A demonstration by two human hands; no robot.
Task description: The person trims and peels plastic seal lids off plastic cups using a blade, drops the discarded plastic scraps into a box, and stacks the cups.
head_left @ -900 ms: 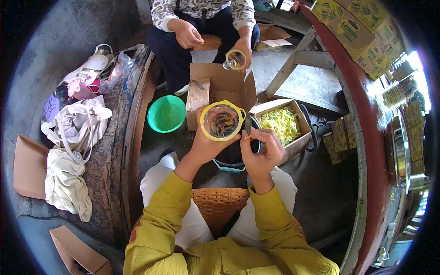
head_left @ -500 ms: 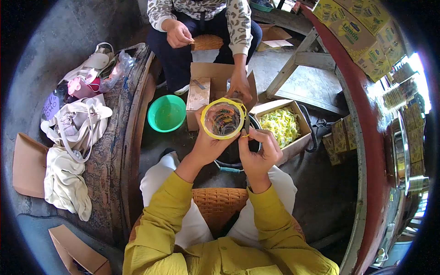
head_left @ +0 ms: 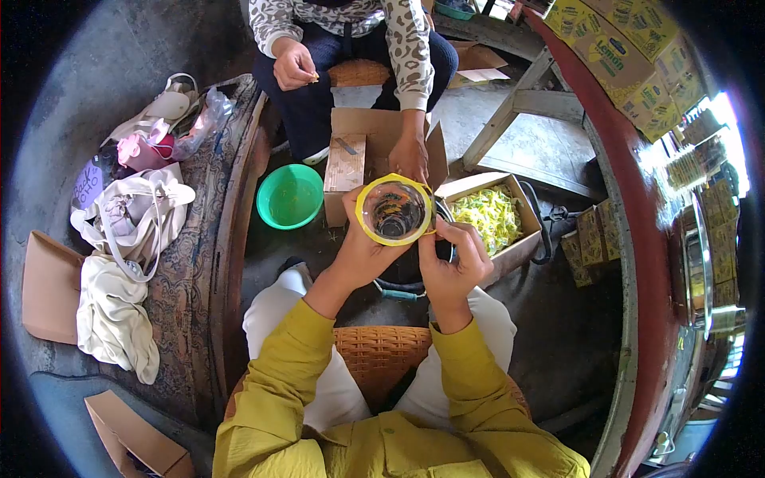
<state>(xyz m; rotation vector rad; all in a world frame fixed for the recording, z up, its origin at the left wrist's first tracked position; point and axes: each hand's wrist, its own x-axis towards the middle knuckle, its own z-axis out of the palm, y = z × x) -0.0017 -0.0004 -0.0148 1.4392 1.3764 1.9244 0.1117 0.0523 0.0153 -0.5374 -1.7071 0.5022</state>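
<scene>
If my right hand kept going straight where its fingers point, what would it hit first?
Probably the cup, at its yellow edge; your right hand is right beside it, though depth is unclear.

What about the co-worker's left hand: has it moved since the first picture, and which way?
Yes: against the cardboard box beside the green bowl, the co-worker's left hand has moved down the picture, from the far edge to below that.

From the cup (head_left: 394, 212), a carton (head_left: 388, 126) lies toward twelve o'clock, a bowl (head_left: 280, 193) toward nine; at three, a box (head_left: 514, 252) holds strips (head_left: 485, 218).
</scene>
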